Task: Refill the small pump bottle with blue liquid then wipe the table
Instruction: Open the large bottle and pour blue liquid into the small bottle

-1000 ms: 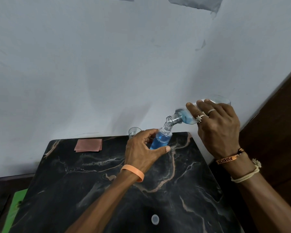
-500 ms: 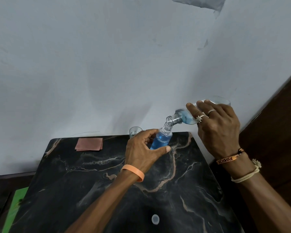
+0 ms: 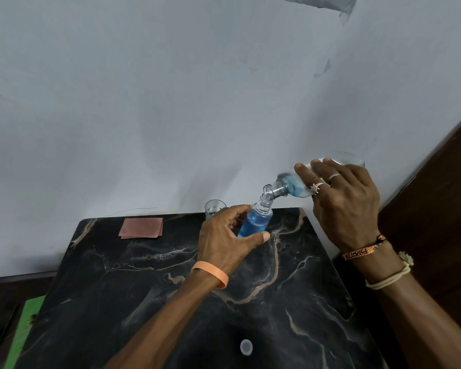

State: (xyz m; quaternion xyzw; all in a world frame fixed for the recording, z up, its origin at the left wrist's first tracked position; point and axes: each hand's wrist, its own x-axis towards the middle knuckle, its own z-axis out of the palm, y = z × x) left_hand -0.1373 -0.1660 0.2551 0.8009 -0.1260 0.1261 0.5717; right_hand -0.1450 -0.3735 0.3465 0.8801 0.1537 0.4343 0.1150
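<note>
The small bottle (image 3: 256, 222) stands uncapped toward one o'clock on the black marble table (image 3: 144, 288), clear plastic nearly full of blue liquid. The left hand (image 3: 224, 241) is wrapped round it. The right hand (image 3: 343, 203) grips a bigger bottle (image 3: 293, 186), tipped in from two o'clock over its neck.

I hold the small clear bottle (image 3: 256, 222), uncapped and nearly full of blue, near the marble table's (image 3: 144, 288) far edge. I tip the larger clear bottle (image 3: 296, 186) over it, mouth to neck, blue pooled at its shoulder. The pinkish cloth (image 3: 141, 228) lies flat, far left.
</note>
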